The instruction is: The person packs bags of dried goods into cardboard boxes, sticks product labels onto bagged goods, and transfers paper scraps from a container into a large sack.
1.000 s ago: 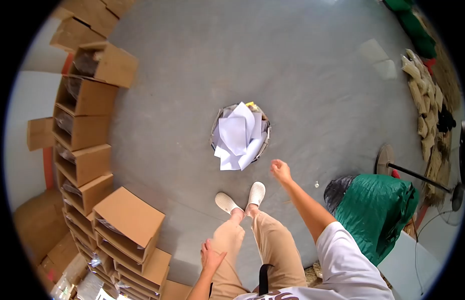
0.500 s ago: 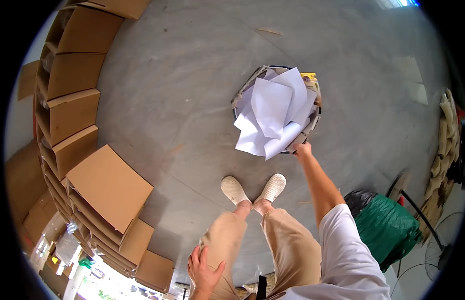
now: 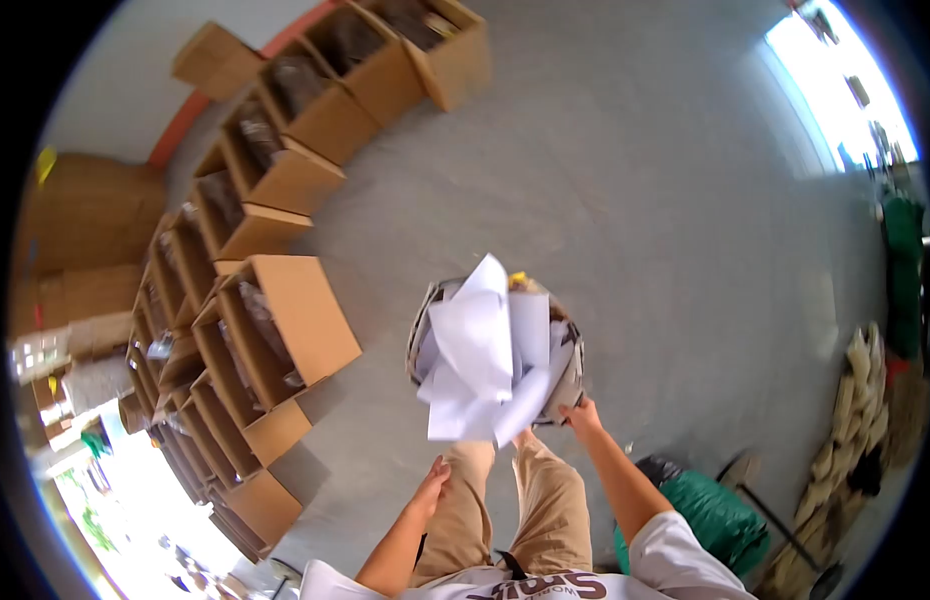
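My right hand (image 3: 582, 415) is closed on the near right edge of a rounded container (image 3: 415, 345) with a dark, patterned wall. Large crumpled white paper sheets (image 3: 470, 340) fill it and stick out above its rim. The container hangs in front of my legs and hides my feet; its exact kind cannot be made out. Beside my left thigh, my left hand (image 3: 433, 487) is apart from the container, with its fingers stretched and nothing in it.
Open cardboard boxes (image 3: 295, 200) stand in a curved row on the left, several with clear plastic inside. A green bag (image 3: 720, 520) lies at my right, near beige sacks (image 3: 845, 430) along the side. Bright light enters through an opening (image 3: 835, 80) at the upper right.
The container has come closer to my body with my right hand on it. My left hand has shifted up along my thigh. The view has turned, showing more of the box row.
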